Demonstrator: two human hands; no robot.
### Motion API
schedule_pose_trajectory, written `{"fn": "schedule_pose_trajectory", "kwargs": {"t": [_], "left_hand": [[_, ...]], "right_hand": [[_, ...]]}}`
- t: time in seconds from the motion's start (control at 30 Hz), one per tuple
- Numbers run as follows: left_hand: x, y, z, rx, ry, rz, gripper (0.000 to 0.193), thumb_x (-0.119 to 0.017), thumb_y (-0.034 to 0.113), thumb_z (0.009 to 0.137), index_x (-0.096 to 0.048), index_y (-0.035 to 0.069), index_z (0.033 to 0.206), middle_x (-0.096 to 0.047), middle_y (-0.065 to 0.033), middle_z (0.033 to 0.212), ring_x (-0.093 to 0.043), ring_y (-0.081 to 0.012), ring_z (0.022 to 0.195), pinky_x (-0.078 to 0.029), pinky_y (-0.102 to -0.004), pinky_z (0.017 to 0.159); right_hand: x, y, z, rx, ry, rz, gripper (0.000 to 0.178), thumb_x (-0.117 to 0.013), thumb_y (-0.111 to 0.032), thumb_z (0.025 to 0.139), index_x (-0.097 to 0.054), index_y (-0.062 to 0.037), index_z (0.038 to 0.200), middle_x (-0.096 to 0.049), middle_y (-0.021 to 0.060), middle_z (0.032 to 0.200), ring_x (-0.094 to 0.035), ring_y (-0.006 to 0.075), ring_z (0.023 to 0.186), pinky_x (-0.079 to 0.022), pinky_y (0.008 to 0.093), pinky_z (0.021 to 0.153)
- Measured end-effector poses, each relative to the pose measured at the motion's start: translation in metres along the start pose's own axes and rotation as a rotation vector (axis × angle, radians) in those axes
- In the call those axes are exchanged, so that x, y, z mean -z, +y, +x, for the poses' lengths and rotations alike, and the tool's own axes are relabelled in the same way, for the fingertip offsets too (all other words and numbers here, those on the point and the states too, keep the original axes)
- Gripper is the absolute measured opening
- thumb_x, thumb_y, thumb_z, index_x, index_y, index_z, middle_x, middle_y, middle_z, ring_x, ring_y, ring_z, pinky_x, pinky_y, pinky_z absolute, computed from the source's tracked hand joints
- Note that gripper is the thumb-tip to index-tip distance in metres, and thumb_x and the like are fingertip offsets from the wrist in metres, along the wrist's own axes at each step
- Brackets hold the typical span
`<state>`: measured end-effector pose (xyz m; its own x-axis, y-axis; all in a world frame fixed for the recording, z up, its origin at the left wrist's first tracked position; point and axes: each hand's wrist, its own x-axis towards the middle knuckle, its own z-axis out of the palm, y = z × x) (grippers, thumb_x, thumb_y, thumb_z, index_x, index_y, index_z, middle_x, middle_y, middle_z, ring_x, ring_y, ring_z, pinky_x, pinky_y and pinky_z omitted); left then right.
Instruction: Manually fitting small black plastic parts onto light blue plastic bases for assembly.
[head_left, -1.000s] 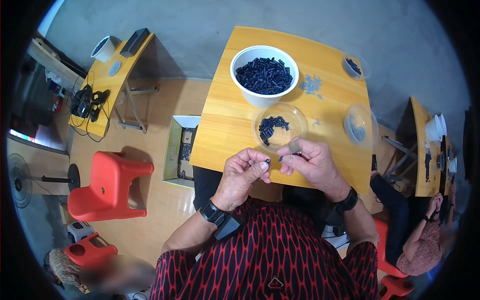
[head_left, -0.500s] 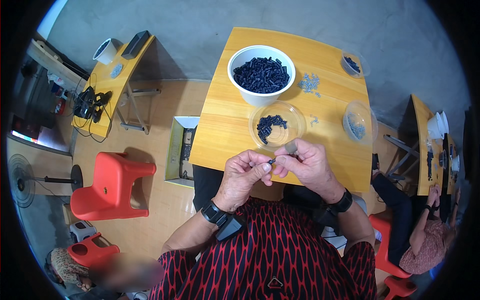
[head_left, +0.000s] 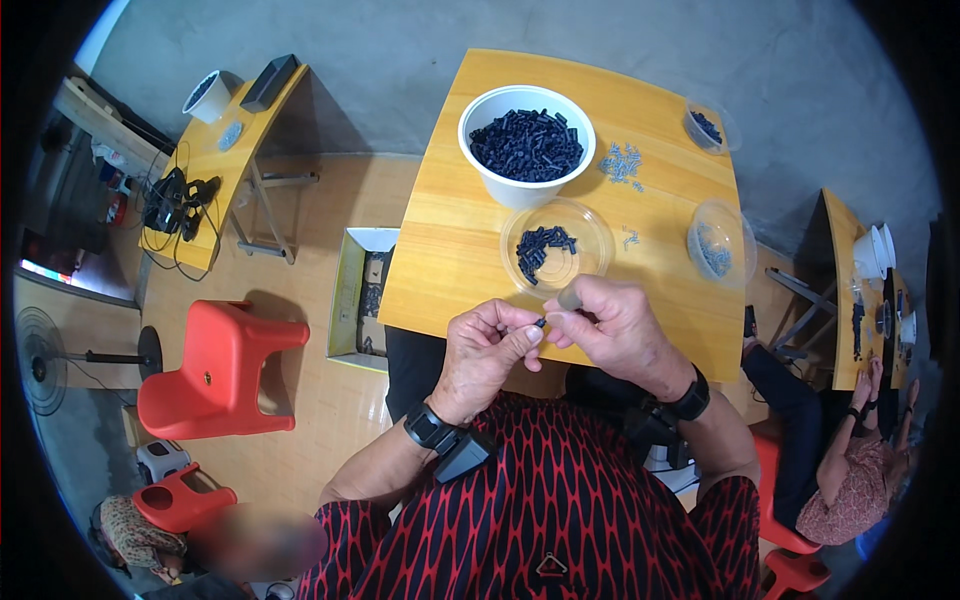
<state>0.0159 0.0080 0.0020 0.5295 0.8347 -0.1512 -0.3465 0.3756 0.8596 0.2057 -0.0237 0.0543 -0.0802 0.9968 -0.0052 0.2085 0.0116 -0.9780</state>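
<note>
One small, dark cylindrical piece (head_left: 541,322), pinched in my left hand (head_left: 482,352), pointed toward my right hand (head_left: 622,325), whose grip I couldn't tell.

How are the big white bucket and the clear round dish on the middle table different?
The white bucket is solid white, but the clear dish is see-through. The white bucket is deep; the clear dish is shallow. The white bucket holds a big heap of black pieces, while the clear dish holds just a small pile. Both are round and open on top.
</note>
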Motion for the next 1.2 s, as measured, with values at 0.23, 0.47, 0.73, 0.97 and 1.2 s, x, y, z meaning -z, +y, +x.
{"fn": "schedule_pose_trajectory", "kwargs": {"t": [0.23, 0.47, 0.73, 0.97, 1.2], "left_hand": [[0.0, -0.001, -0.002, 0.021, 0.03, -0.013, 0.009, -0.068, 0.001, 0.092, -0.065, -0.003, 0.099, -0.068, -0.0087, 0.087, -0.066, -0.0141, 0.065, -0.057, -0.0261, 0.06], [-0.003, -0.001, 0.0, -0.027, 0.062, -0.016, 0.009, -0.068, 0.001, 0.092, -0.064, -0.003, 0.099, -0.068, -0.0091, 0.087, -0.065, -0.0137, 0.069, -0.058, -0.0276, 0.061], [0.004, -0.008, 0.003, -0.026, 0.012, -0.133, 0.008, -0.065, 0.003, 0.094, -0.062, -0.001, 0.1, -0.067, -0.0095, 0.087, -0.065, -0.0144, 0.071, -0.058, -0.029, 0.063], [0.007, 0.002, 0.006, 0.133, 0.013, -0.254, 0.01, -0.065, 0.006, 0.095, -0.063, 0.0, 0.102, -0.067, -0.0077, 0.087, -0.065, -0.014, 0.07, -0.058, -0.0292, 0.063], [0.003, 0.002, 0.008, 0.213, -0.001, -0.366, 0.009, -0.061, 0.003, 0.095, -0.065, -0.001, 0.102, -0.068, -0.0082, 0.09, -0.066, -0.0139, 0.074, -0.057, -0.0281, 0.068]], "right_hand": [[-0.005, -0.004, 0.003, 0.011, -0.003, -0.035, 0.007, -0.062, 0.002, 0.092, -0.059, 0.0029, 0.085, -0.065, 0.0071, 0.078, -0.066, 0.0105, 0.068, -0.053, 0.0261, 0.06], [-0.008, 0.003, 0.009, 0.244, 0.012, -0.28, 0.016, -0.066, -0.001, 0.089, -0.055, 0.0016, 0.078, -0.062, 0.0084, 0.071, -0.064, 0.0121, 0.063, -0.05, 0.0292, 0.056], [-0.005, 0.005, 0.013, -0.007, -0.076, 0.091, 0.006, -0.063, -0.001, 0.093, -0.064, 0.0045, 0.092, -0.067, 0.0048, 0.08, -0.068, 0.0105, 0.071, -0.055, 0.0246, 0.061], [0.006, 0.009, 0.008, -0.025, -0.053, 0.171, 0.016, -0.068, -0.005, 0.092, -0.064, 0.0054, 0.103, -0.066, 0.0047, 0.088, -0.069, 0.0113, 0.079, -0.056, 0.0263, 0.066], [-0.007, -0.005, 0.006, 0.293, -0.034, -0.481, 0.025, -0.078, -0.01, 0.08, -0.057, 0.0021, 0.088, -0.057, 0.014, 0.081, -0.065, 0.03, 0.069, -0.053, 0.037, 0.061]]}}
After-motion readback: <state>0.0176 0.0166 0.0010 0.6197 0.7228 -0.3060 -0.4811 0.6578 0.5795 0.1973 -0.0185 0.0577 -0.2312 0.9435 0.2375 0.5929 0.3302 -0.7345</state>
